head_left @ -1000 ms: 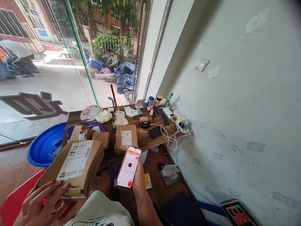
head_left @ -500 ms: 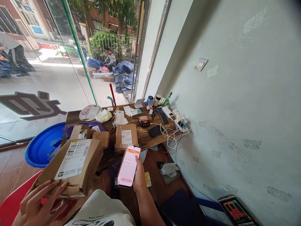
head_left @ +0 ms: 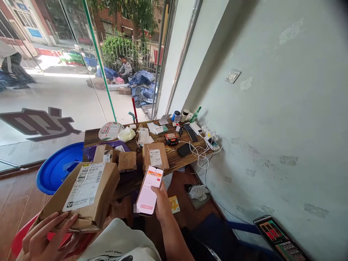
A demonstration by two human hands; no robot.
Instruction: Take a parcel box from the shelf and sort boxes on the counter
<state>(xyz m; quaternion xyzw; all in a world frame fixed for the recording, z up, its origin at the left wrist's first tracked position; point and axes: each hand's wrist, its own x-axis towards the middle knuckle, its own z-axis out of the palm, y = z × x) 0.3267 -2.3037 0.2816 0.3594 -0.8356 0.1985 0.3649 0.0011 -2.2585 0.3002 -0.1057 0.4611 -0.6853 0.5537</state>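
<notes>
- Head view: left hand (head_left: pixel 50 235) gripping the cardboard parcel (head_left: pixel 106 195) at its near end, fingers over the edge; underside hidden.
- Parcel lies just beyond those fingers, label (head_left: pixel 85 185) up, left of the phone.
- Right hand (head_left: pixel 163 203) closed around the phone (head_left: pixel 146 199), thumb over the lit screen.
- Both things on the near side of the worktop (head_left: pixel 91 137).

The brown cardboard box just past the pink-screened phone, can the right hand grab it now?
Probably not yet: the right hand is holding the pink-screened phone, in front of the brown cardboard box. The box's top is mostly uncovered, so a freed hand likely could.
</notes>
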